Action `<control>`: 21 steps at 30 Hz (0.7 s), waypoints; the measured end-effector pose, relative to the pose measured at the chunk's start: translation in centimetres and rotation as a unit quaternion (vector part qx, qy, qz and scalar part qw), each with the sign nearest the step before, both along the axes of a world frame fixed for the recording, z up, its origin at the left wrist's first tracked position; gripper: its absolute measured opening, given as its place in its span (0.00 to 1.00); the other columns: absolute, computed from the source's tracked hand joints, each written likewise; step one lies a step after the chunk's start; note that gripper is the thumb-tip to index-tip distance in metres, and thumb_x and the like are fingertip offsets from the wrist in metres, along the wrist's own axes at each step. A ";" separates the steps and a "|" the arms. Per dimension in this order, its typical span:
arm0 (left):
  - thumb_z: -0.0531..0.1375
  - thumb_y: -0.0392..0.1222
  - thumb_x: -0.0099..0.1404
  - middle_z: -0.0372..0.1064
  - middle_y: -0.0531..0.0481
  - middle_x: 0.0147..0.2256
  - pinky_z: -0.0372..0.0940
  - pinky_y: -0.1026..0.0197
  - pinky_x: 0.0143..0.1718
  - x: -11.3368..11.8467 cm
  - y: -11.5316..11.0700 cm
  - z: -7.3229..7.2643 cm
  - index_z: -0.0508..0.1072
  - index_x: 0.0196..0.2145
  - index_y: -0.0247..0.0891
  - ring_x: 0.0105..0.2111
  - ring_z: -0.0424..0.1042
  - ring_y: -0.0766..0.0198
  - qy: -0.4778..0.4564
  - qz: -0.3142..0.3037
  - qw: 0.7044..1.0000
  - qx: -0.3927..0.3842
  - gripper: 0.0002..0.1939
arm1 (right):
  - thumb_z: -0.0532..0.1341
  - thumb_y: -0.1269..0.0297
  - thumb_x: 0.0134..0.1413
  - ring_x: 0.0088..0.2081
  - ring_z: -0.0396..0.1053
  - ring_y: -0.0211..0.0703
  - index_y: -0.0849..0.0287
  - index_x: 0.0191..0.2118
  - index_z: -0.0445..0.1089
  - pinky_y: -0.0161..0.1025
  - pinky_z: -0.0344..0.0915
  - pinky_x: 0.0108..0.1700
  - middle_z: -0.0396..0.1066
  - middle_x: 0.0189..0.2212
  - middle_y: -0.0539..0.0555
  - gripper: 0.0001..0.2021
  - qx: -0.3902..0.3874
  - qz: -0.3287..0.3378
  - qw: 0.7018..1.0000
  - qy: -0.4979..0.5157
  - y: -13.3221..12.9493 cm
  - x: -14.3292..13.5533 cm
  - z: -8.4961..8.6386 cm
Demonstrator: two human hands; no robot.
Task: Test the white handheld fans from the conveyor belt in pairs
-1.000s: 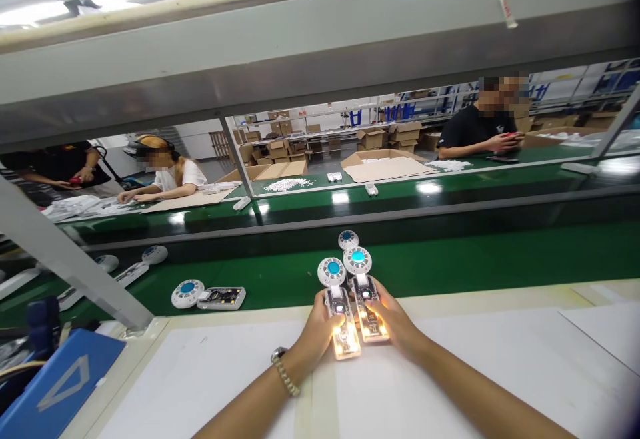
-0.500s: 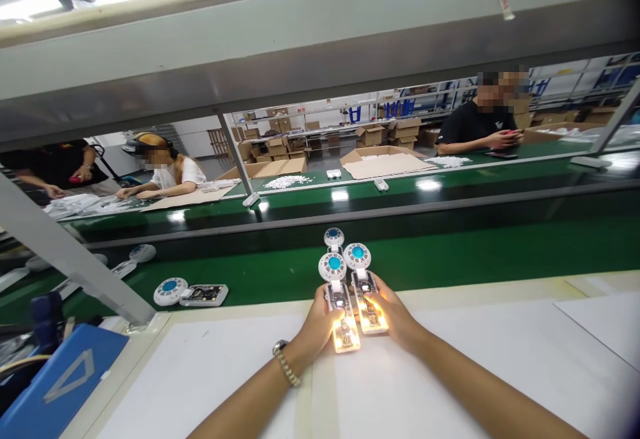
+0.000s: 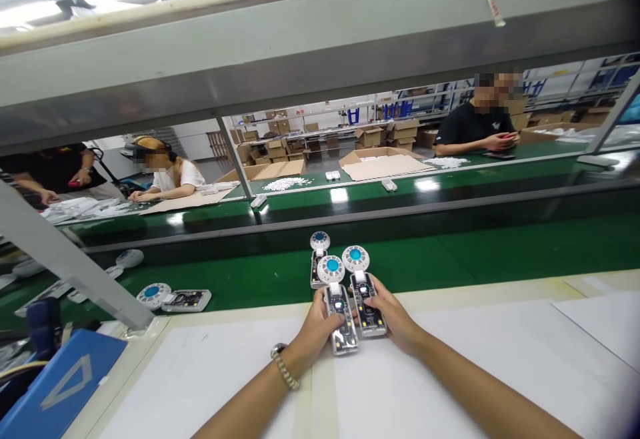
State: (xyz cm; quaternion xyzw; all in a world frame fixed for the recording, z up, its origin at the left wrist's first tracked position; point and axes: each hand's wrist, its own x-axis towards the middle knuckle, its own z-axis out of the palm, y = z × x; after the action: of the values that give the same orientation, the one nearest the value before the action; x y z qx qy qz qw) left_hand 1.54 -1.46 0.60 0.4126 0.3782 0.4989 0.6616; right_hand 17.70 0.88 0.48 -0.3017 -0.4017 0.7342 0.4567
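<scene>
- Factory line; green conveyor belt (image 3: 450, 259) runs past white desk (image 3: 450, 359).
- Left hand (image 3: 316, 324) grip closed around left fan unit (image 3: 337, 302) at desk's far edge.
- Right hand (image 3: 393, 315) grip closed around right fan unit (image 3: 363, 292), touching its neighbour.
- Third fan unit (image 3: 318, 259) lies on belt just behind.

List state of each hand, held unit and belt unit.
left hand: gripping left unit
right hand: gripping right unit
left unit: held, unlit
right unit: held, unlit
third unit: lying on green belt, untouched
far-left unit: lying on belt, casing open
</scene>
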 end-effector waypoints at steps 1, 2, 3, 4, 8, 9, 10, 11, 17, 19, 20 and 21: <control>0.64 0.33 0.49 0.66 0.45 0.42 0.64 0.52 0.42 0.0 -0.1 0.2 0.57 0.45 0.40 0.41 0.70 0.54 -0.002 -0.004 1.000 -0.001 0.28 | 0.59 0.68 0.43 0.29 0.68 0.40 0.51 0.50 0.55 0.37 0.65 0.32 0.69 0.34 0.49 0.25 0.008 0.005 1.000 0.004 0.0 0.1 0.0; 0.65 0.33 0.47 0.67 0.44 0.41 0.64 0.52 0.42 0.1 -0.2 0.4 0.57 0.45 0.40 0.40 0.70 0.54 -0.001 -0.005 1.000 -0.001 0.29 | 0.59 0.68 0.43 0.30 0.68 0.40 0.51 0.50 0.55 0.36 0.64 0.33 0.69 0.34 0.49 0.25 0.021 0.009 1.000 0.007 0.0 0.1 0.0; 0.66 0.34 0.47 0.67 0.44 0.41 0.64 0.52 0.42 0.1 -0.2 0.6 0.56 0.46 0.40 0.40 0.70 0.54 0.002 -0.005 1.000 -0.001 0.30 | 0.59 0.68 0.43 0.31 0.68 0.40 0.52 0.50 0.56 0.36 0.64 0.34 0.69 0.34 0.49 0.25 0.036 0.011 0.999 0.009 0.0 0.2 -0.1; 0.66 0.34 0.47 0.67 0.44 0.40 0.64 0.51 0.42 0.1 -0.3 0.6 0.56 0.46 0.39 0.40 0.70 0.54 0.007 -0.006 1.000 -0.001 0.31 | 0.60 0.69 0.43 0.31 0.67 0.40 0.52 0.50 0.56 0.36 0.64 0.34 0.69 0.34 0.49 0.25 0.050 0.014 0.999 0.010 0.0 0.2 -0.1; 0.67 0.36 0.47 0.68 0.43 0.39 0.64 0.51 0.42 0.1 -0.2 0.5 0.55 0.46 0.39 0.39 0.71 0.53 0.010 -0.014 1.000 0.002 0.32 | 0.60 0.68 0.43 0.31 0.68 0.41 0.52 0.50 0.55 0.38 0.65 0.35 0.68 0.34 0.49 0.25 0.059 0.026 0.998 0.013 0.0 0.2 -0.2; 0.67 0.36 0.47 0.68 0.43 0.39 0.64 0.51 0.42 0.0 -0.2 0.5 0.55 0.46 0.39 0.39 0.70 0.53 0.006 -0.015 1.000 0.004 0.32 | 0.60 0.68 0.44 0.31 0.68 0.41 0.52 0.50 0.56 0.38 0.65 0.35 0.68 0.33 0.49 0.25 0.055 0.026 0.998 0.013 0.0 0.2 -0.2; 0.67 0.35 0.47 0.67 0.43 0.40 0.65 0.51 0.42 0.0 -0.2 0.4 0.55 0.46 0.39 0.40 0.70 0.53 0.003 -0.015 1.000 0.005 0.32 | 0.60 0.68 0.44 0.31 0.68 0.41 0.51 0.50 0.56 0.38 0.65 0.34 0.68 0.33 0.49 0.24 0.050 0.026 0.998 0.012 0.1 0.3 -0.2; 0.67 0.35 0.47 0.67 0.43 0.40 0.65 0.51 0.42 0.0 -0.2 0.4 0.55 0.46 0.39 0.40 0.70 0.53 0.001 -0.014 1.000 0.006 0.32 | 0.60 0.69 0.44 0.31 0.68 0.40 0.51 0.49 0.57 0.37 0.65 0.34 0.68 0.33 0.48 0.24 0.047 0.026 0.999 0.010 0.1 0.3 -0.3; 0.67 0.36 0.48 0.67 0.42 0.41 0.65 0.52 0.41 0.0 -0.2 0.2 0.54 0.46 0.38 0.40 0.70 0.53 0.006 -0.011 1.000 0.015 0.32 | 0.59 0.69 0.44 0.32 0.68 0.40 0.51 0.50 0.57 0.36 0.65 0.34 0.69 0.34 0.49 0.24 0.035 0.033 0.999 0.013 0.2 0.4 -0.3; 0.67 0.37 0.47 0.66 0.42 0.42 0.65 0.52 0.41 0.0 -0.2 0.1 0.55 0.46 0.39 0.40 0.70 0.53 0.002 -0.010 1.000 0.017 0.32 | 0.60 0.68 0.44 0.31 0.68 0.41 0.51 0.50 0.57 0.37 0.65 0.34 0.69 0.34 0.49 0.24 0.035 0.031 0.999 0.011 0.2 0.4 -0.3; 0.68 0.37 0.47 0.66 0.41 0.43 0.65 0.52 0.41 0.0 -0.2 0.1 0.55 0.46 0.39 0.41 0.70 0.52 0.000 -0.008 1.000 0.017 0.32 | 0.60 0.68 0.43 0.31 0.68 0.40 0.52 0.50 0.57 0.37 0.65 0.34 0.69 0.34 0.49 0.24 0.035 0.030 0.999 0.008 0.2 0.3 -0.2; 0.68 0.37 0.46 0.66 0.41 0.43 0.65 0.52 0.41 0.0 -0.2 0.0 0.55 0.46 0.39 0.41 0.70 0.52 0.000 -0.008 1.000 0.016 0.32 | 0.60 0.68 0.43 0.31 0.68 0.40 0.52 0.50 0.58 0.37 0.65 0.34 0.69 0.33 0.49 0.24 0.036 0.029 0.999 0.006 0.2 0.3 -0.2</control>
State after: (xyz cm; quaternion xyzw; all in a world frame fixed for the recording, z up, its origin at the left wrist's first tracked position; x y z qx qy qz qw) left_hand 1.52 -1.65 0.64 0.4262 0.3668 0.4999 0.6587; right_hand 17.99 1.05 0.29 -0.2695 -0.4335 0.7338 0.4483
